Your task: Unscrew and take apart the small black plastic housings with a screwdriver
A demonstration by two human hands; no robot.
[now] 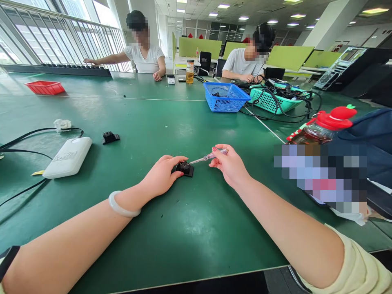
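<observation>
A small black part with a flat base (185,168) rests on the green table (190,228). My left hand (163,173) pinches its left side between thumb and fingers, with a pale bangle on the wrist. To the right, my right hand (228,163) is closed on a slim screwdriver (211,155) with a clear pinkish handle. The screwdriver lies nearly level, and its tip meets the upper right of the black part. Whether the tip sits in a screw is too small to tell. A similar black part (110,137) stands farther left.
At the left are a white power bank (67,157), cables and a red tray (45,87). Blue (227,98) and green (269,99) baskets with cables stand at the back right. A red-lidded bottle (321,124) is at the right. Two people sit across the table.
</observation>
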